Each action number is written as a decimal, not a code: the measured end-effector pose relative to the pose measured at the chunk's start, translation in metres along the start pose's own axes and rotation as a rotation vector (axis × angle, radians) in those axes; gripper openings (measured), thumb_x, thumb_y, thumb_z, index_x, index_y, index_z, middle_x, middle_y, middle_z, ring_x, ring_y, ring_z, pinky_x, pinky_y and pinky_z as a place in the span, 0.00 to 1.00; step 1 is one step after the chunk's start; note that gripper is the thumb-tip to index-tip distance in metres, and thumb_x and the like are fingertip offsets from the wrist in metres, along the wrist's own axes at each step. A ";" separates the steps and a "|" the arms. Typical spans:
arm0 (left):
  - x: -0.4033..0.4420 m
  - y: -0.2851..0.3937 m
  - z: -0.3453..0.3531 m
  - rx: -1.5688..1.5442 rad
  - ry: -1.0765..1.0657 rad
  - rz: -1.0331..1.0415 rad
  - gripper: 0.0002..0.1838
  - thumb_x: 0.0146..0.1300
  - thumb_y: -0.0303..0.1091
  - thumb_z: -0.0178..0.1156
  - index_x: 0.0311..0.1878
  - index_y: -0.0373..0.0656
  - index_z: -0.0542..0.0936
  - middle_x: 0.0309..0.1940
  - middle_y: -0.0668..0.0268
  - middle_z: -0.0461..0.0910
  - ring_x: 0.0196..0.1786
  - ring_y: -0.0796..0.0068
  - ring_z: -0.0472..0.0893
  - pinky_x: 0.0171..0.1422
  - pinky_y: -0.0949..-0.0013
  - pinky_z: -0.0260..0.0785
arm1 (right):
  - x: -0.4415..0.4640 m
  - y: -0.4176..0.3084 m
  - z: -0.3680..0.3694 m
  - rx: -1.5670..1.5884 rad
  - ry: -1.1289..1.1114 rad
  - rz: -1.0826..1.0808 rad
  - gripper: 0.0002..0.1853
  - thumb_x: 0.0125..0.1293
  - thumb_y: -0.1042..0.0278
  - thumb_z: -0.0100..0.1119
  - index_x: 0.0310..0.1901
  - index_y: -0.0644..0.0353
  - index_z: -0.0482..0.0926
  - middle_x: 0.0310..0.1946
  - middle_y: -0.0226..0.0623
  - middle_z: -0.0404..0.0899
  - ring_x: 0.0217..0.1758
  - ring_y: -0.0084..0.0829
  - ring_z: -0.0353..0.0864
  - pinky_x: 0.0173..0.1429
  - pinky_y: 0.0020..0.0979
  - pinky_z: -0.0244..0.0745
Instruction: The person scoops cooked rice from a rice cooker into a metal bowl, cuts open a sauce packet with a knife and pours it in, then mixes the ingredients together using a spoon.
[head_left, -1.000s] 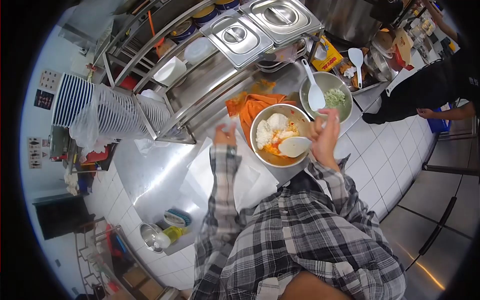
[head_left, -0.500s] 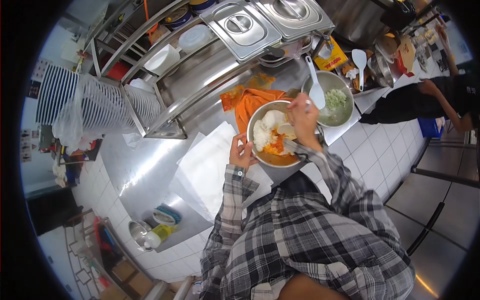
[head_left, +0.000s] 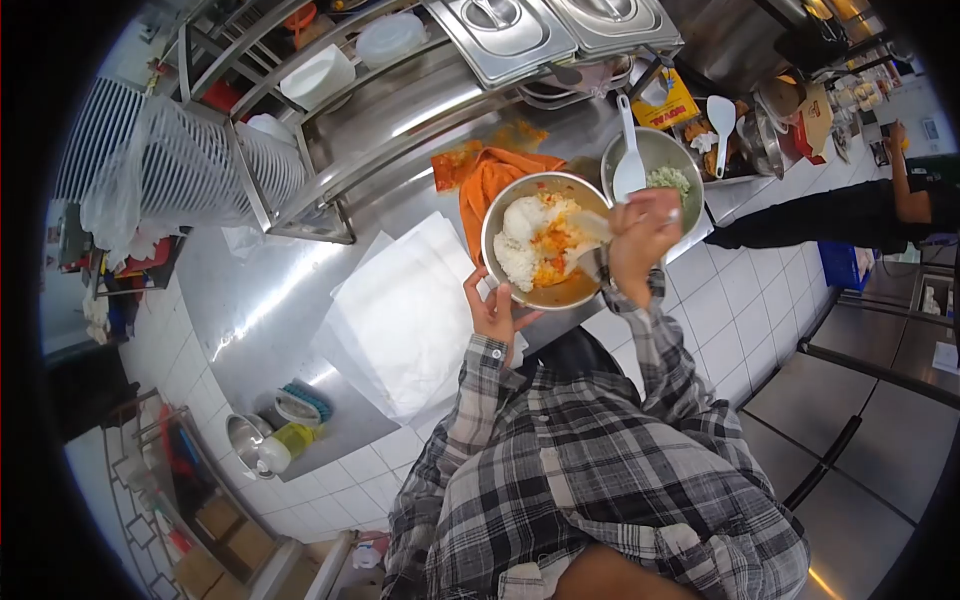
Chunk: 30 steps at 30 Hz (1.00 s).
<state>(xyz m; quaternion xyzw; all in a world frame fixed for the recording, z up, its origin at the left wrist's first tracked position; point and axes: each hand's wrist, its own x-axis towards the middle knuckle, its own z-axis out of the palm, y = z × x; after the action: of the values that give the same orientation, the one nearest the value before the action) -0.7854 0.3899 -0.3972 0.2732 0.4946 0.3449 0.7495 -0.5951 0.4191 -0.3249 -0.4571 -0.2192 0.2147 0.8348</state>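
Note:
A metal bowl [head_left: 492, 232] of white rice [head_left: 520, 262] and orange-red sauce [head_left: 556, 240] is tilted towards me at the counter's front edge. My left hand [head_left: 495, 312] grips its near-left rim, fingers on the outside. My right hand [head_left: 643, 240] is closed, over the bowl's right side, on a pale rice paddle [head_left: 592, 228] whose blade is smeared by motion among the rice and sauce. Just beyond it stands a second metal bowl [head_left: 618, 150] with chopped pale-green vegetable [head_left: 668, 180]; a white rice paddle [head_left: 628, 170] leans in it.
White paper sheets [head_left: 400, 310] lie left of the bowl, an orange cloth [head_left: 488, 185] behind it. A steel shelf [head_left: 400, 130] carries lidded steel pans [head_left: 505, 40]. Stacked plates [head_left: 180, 160] stand left. A bottle [head_left: 285, 447] and brush [head_left: 302, 403] are front left. Another person [head_left: 840, 212] stands right.
The bowl has tilted more towards me. My right hand has moved with the paddle, and sauce is spread further through the rice. The whole view has shifted slightly.

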 end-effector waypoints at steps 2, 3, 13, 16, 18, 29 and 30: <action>-0.005 -0.006 0.006 -0.051 0.010 0.013 0.24 0.68 0.39 0.52 0.62 0.55 0.53 0.49 0.59 0.73 0.41 0.70 0.76 0.45 0.54 0.80 | -0.005 0.008 -0.007 -0.149 0.065 -0.075 0.17 0.73 0.61 0.42 0.29 0.63 0.68 0.12 0.23 0.57 0.14 0.14 0.51 0.19 0.22 0.47; -0.009 -0.004 0.011 -0.059 0.000 0.013 0.23 0.69 0.39 0.51 0.60 0.55 0.53 0.50 0.58 0.72 0.42 0.70 0.77 0.47 0.54 0.79 | -0.005 0.015 -0.009 -0.219 0.090 -0.117 0.17 0.74 0.60 0.42 0.28 0.63 0.68 0.12 0.22 0.55 0.13 0.13 0.49 0.18 0.22 0.45; -0.004 -0.010 0.003 -0.075 -0.087 -0.029 0.19 0.69 0.38 0.51 0.57 0.55 0.54 0.50 0.61 0.75 0.48 0.70 0.78 0.50 0.61 0.77 | -0.071 0.020 -0.013 -0.224 -0.309 -0.117 0.22 0.68 0.60 0.43 0.17 0.62 0.70 0.12 0.30 0.66 0.14 0.22 0.62 0.22 0.25 0.55; 0.001 -0.012 -0.001 -0.097 -0.092 -0.005 0.18 0.70 0.37 0.51 0.56 0.54 0.55 0.50 0.62 0.75 0.47 0.71 0.78 0.51 0.60 0.77 | -0.085 0.024 -0.028 -0.374 -0.595 0.011 0.20 0.63 0.64 0.44 0.15 0.63 0.72 0.15 0.33 0.72 0.17 0.24 0.68 0.24 0.24 0.59; 0.003 -0.010 -0.001 -0.093 -0.111 -0.001 0.17 0.70 0.37 0.50 0.55 0.53 0.55 0.50 0.63 0.75 0.47 0.71 0.79 0.51 0.60 0.77 | -0.071 0.019 -0.038 -0.407 -0.590 0.236 0.17 0.59 0.66 0.46 0.15 0.62 0.72 0.16 0.34 0.73 0.19 0.25 0.70 0.24 0.26 0.60; 0.004 0.004 -0.001 0.035 -0.038 0.023 0.16 0.69 0.37 0.51 0.53 0.49 0.58 0.45 0.61 0.76 0.38 0.75 0.79 0.43 0.62 0.81 | -0.010 0.029 -0.025 0.055 -0.211 0.568 0.27 0.72 0.49 0.41 0.18 0.59 0.65 0.06 0.23 0.51 0.08 0.17 0.47 0.16 0.23 0.44; 0.001 0.004 -0.003 0.045 -0.036 0.009 0.16 0.69 0.37 0.52 0.53 0.48 0.58 0.45 0.61 0.76 0.38 0.76 0.78 0.43 0.62 0.82 | -0.004 0.025 -0.019 0.045 -0.207 0.558 0.27 0.72 0.49 0.41 0.18 0.59 0.65 0.06 0.24 0.51 0.08 0.17 0.47 0.16 0.23 0.44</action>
<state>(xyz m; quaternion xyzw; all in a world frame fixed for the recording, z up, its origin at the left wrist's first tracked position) -0.7891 0.3936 -0.3961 0.2985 0.4875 0.3320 0.7503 -0.5920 0.4163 -0.3567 -0.4569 -0.1642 0.4860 0.7267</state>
